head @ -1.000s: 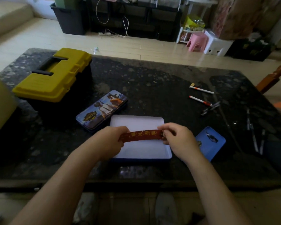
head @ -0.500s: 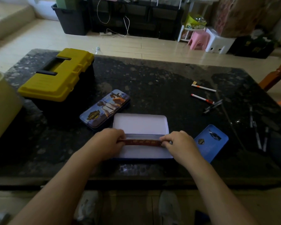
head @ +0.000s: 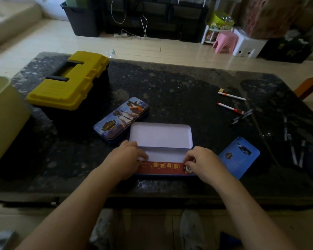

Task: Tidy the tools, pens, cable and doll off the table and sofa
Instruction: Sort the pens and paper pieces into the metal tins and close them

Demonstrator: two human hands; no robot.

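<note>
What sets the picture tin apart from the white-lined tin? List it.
The picture tin is shut; the white-lined tin is open. The picture tin lies askew, untouched; the white-lined tin sits square, left hand and right hand holding a red strip at its near edge. Both are blue, rounded rectangles.

Home living room, dark speckled stone coffee table (head: 170, 83), cream sofa (head: 11, 20), glossy beige floor tiles (head: 170, 49), small pink plastic stool (head: 224, 41), black media cabinet (head: 161, 17)

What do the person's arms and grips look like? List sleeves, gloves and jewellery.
Both forearms are bare to the frame's bottom edge: no sleeves in view. The left grip and right grip wear no gloves; no watch, bracelet or ring shows.
</note>
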